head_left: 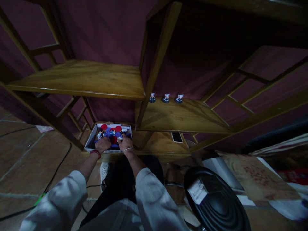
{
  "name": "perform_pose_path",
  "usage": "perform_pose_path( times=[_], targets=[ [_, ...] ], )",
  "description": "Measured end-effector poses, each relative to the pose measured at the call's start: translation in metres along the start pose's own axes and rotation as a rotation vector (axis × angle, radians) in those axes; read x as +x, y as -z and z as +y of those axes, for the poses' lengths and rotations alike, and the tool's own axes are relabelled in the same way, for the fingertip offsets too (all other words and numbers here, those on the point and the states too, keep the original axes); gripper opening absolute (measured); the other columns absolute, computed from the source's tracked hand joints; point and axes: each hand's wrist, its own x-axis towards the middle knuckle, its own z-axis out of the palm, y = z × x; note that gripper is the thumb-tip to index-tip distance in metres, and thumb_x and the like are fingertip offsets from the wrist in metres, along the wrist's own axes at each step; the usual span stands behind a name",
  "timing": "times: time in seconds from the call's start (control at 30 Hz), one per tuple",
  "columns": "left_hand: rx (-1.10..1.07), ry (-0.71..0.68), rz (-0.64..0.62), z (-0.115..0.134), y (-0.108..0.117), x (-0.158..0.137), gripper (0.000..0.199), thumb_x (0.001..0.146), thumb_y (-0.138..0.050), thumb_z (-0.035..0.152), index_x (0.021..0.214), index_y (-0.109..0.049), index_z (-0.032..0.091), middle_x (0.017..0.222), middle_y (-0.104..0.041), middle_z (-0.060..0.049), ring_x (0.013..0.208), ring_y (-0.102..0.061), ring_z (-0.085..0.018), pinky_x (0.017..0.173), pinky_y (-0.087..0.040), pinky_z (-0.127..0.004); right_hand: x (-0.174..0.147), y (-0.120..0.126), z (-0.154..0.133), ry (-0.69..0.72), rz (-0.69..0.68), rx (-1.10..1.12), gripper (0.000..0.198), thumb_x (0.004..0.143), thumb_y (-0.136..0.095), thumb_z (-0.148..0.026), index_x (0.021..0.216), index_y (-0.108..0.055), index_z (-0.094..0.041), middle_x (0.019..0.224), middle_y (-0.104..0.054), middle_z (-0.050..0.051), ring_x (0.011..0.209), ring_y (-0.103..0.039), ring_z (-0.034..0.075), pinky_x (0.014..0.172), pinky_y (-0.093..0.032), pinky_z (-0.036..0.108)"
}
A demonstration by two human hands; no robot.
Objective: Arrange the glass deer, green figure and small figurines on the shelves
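Note:
A shallow cardboard box with pale sides stands on the lowest shelf, filled with small figurines and red and blue round pieces. My left hand, with a red bead bracelet at the wrist, reaches over the near edge into it; its fingers are curled down, and what they grip is hidden. Beside it, my right hand, wearing a silver bangle, pinches a small white and blue figurine inside the box. On the middle shelf to the right, three similar figurines stand upright in a row on dark bases.
A phone lies on the lower shelf. An upright wooden post divides the shelving, and a higher shelf overhangs the box. A black stool with a white paper on it stands at my right. Cables run across the floor.

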Motion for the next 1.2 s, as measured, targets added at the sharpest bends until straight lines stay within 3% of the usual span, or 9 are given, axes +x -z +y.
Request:
perform_pose_path(
  times=[0.1,0.23,0.4,0.57,1.0,1.2],
  targets=[
    [0.048,-0.040,-0.024,0.000,0.005,-0.003,0.027,0.074,-0.046,0.026,0.093,-0.064,0.020,0.110,-0.061,-0.012,0.104,-0.054,-0.030,0.082,-0.042,-0.040,0.000,-0.001,0.000,-0.007,0.015,-0.020,0.034,0.083,-0.044,-0.031,0.113,-0.048,-0.014,0.099,-0.064,0.011,0.091,-0.059,0.020,0.077,-0.040,0.027],
    [0.089,-0.100,-0.027,-0.005,0.004,-0.004,0.030,0.071,-0.052,0.034,0.096,-0.063,0.020,0.109,-0.060,-0.012,0.103,-0.054,-0.031,0.085,-0.040,-0.042,0.000,-0.001,0.000,0.003,0.009,-0.022,0.034,0.083,-0.044,-0.031,0.113,-0.049,-0.015,0.099,-0.065,0.010,0.092,-0.059,0.020,0.076,-0.041,0.027],
    [0.051,-0.231,-0.004,-0.011,-0.005,0.003,0.023,0.067,-0.056,0.023,0.089,-0.064,0.016,0.098,-0.063,-0.010,0.098,-0.056,-0.023,0.084,-0.041,-0.030,-0.001,0.002,-0.001,0.018,-0.002,-0.018,0.032,0.081,-0.047,-0.032,0.109,-0.052,-0.016,0.099,-0.065,0.010,0.093,-0.059,0.020,0.077,-0.041,0.027],
    [-0.027,-0.260,0.041,-0.016,-0.009,0.006,0.017,0.071,-0.053,0.019,0.084,-0.064,0.019,0.094,-0.066,-0.005,0.092,-0.058,-0.016,0.082,-0.041,-0.024,-0.001,0.002,-0.002,0.015,-0.015,-0.036,0.033,0.082,-0.047,-0.033,0.109,-0.052,-0.016,0.098,-0.065,0.010,0.091,-0.060,0.020,0.075,-0.042,0.028],
    [-0.605,-0.253,0.247,-0.028,-0.014,0.020,0.017,0.068,-0.051,0.022,0.077,-0.064,0.017,0.075,-0.065,-0.002,0.076,-0.059,-0.017,0.075,-0.046,-0.029,0.003,-0.004,0.001,0.037,0.022,-0.038,0.035,0.080,-0.048,-0.024,0.114,-0.051,-0.020,0.104,-0.063,0.008,0.093,-0.059,0.018,0.079,-0.042,0.026],
    [-1.015,-0.221,0.165,-0.024,-0.018,0.021,0.017,0.060,-0.055,0.020,0.075,-0.062,0.014,0.065,-0.059,0.000,0.057,-0.054,-0.011,0.058,-0.047,-0.025,0.000,0.000,0.001,0.056,0.060,-0.014,0.034,0.083,-0.041,-0.022,0.115,-0.052,-0.025,0.106,-0.061,0.005,0.093,-0.058,0.016,0.081,-0.041,0.024]
  ],
)
